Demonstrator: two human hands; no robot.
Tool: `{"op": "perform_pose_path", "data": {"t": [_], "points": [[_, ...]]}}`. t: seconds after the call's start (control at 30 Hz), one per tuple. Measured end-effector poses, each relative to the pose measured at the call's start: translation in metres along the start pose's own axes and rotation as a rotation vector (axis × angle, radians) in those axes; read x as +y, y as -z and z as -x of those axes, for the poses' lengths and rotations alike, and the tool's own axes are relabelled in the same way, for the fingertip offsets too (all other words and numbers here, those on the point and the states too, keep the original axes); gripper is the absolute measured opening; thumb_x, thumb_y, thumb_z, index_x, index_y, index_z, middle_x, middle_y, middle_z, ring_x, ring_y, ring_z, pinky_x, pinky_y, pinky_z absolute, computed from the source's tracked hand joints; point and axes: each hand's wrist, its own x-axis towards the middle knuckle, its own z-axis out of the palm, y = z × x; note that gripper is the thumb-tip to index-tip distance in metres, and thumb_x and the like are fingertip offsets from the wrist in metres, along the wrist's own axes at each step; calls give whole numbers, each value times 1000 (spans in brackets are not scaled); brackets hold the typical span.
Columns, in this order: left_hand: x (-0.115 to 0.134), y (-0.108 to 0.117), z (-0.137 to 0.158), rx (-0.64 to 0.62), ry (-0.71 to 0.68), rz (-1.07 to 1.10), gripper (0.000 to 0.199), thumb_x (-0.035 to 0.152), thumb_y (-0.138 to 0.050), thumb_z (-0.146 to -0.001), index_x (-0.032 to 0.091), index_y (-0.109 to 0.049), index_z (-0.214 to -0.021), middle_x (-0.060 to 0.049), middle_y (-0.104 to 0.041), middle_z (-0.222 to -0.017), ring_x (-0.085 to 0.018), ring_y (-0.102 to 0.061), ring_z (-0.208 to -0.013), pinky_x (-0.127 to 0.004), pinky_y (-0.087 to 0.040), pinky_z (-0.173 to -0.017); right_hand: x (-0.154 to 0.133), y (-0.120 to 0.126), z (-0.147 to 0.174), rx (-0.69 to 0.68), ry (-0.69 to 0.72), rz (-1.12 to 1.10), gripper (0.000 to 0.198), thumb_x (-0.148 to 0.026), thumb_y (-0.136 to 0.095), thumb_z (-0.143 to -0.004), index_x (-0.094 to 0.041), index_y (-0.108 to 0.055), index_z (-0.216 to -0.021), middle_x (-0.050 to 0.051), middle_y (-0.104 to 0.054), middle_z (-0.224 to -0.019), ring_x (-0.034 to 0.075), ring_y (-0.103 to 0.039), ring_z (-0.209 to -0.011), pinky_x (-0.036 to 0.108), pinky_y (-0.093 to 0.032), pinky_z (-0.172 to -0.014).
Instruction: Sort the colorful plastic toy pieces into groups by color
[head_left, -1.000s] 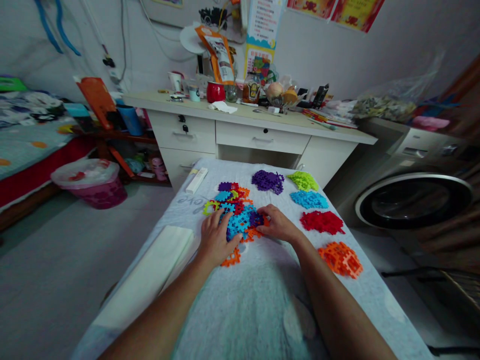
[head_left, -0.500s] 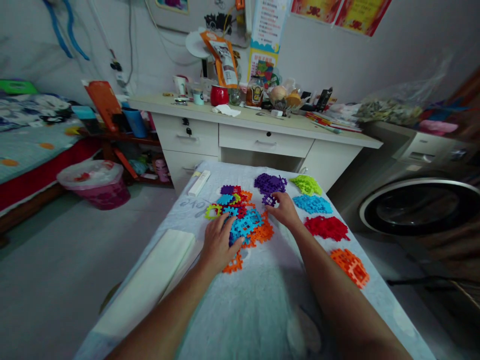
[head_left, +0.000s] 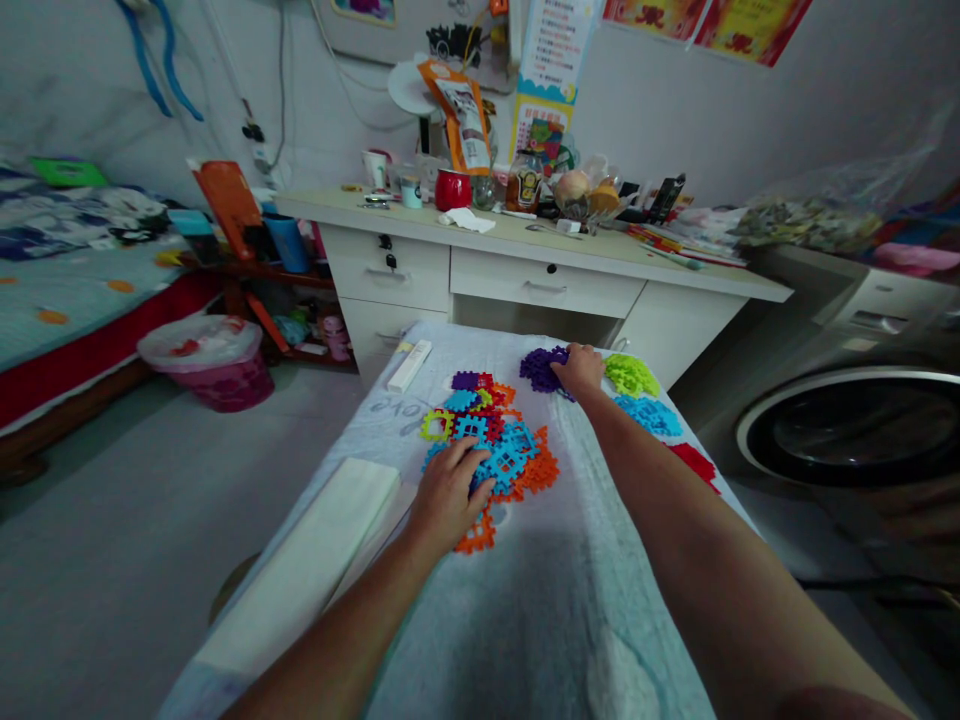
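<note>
My left hand point(head_left: 450, 490) lies with fingers apart over the left edge of a mixed heap of square notched interlocking plastic tiles. Blue tiles point(head_left: 504, 460) are on top, orange tiles point(head_left: 544, 468) stick out to the right, and a yellow-green tile point(head_left: 436, 425) lies at the left. My right hand point(head_left: 582, 370) is at the right side of the purple tile pile point(head_left: 541, 370), its fingers closed around a purple tile that is mostly hidden. Beyond that hand are a lime-green tile pile point(head_left: 631, 375) and a blue tile pile point(head_left: 649, 414). My right forearm partly covers the red tile pile point(head_left: 694, 464).
A long white block point(head_left: 322, 550) runs along the left side of the cloth-covered table point(head_left: 525, 620). Farther back lies a small white bar point(head_left: 410, 366). Behind stands a cluttered desk point(head_left: 480, 235), with a washing machine point(head_left: 847, 330) on the right.
My right hand has carried a purple tile forward and right to the purple pile. My left hand stays on the mixed heap. The orange pile at right is now behind my forearm.
</note>
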Motion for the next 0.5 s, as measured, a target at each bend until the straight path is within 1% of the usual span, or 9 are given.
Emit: {"op": "perform_pose_path", "data": {"t": [0.13, 0.2, 0.27, 0.33, 0.43, 0.5], "points": [[3, 4, 0, -23, -9, 3, 28, 22, -62, -85, 21, -65, -113, -10, -59, -129, -26, -58, -116, -45, -49, -99, 4, 0, 5, -18, -33, 0, 40, -34, -67, -83, -15, -64, -118, 19, -58, -122, 35, -52, -116, 48, -42, -94], [5, 5, 0, -33, -26, -1, 28, 21, -62, -85, 22, -65, -112, -9, -60, -128, -26, -59, -114, -45, -49, -99, 3, 3, 14, 4, -36, -44, 40, -35, -66, -84, -16, -63, -119, 20, -57, -124, 35, -51, -117, 49, -42, -94], [7, 5, 0, -40, -52, -6, 28, 20, -63, -84, 23, -66, -112, -9, -61, -128, -26, -60, -113, -46, -48, -98, 1, 8, 29, 18, -4, -116, 40, -36, -65, -85, -16, -63, -120, 18, -58, -124, 34, -52, -117, 47, -42, -95], [9, 5, 0, -43, -79, -6, 30, 19, -63, -83, 24, -66, -113, -8, -62, -128, -26, -59, -114, -46, -48, -99, -2, 15, 50, -32, 111, -227, 36, -35, -64, -86, -17, -65, -117, 14, -62, -119, 30, -55, -114, 44, -43, -96], [11, 5, 1, -44, -102, 8, 32, 18, -63, -84, 24, -65, -115, -8, -63, -129, -25, -59, -116, -46, -47, -101, -3, 29, 93, -213, 398, -427, 30, -35, -63, -87, -20, -66, -112, 9, -66, -112, 23, -60, -105, 38, -46, -93], [12, 5, 1, -46, -102, 17, 33, 17, -62, -84, 23, -65, -117, -8, -62, -130, -25, -58, -117, -46, -47, -102, -1, 38, 124, -305, 564, -500, 36, -40, -67, -85, -21, -65, -115, 9, -64, -114, 23, -59, -107, 39, -46, -94]]}}
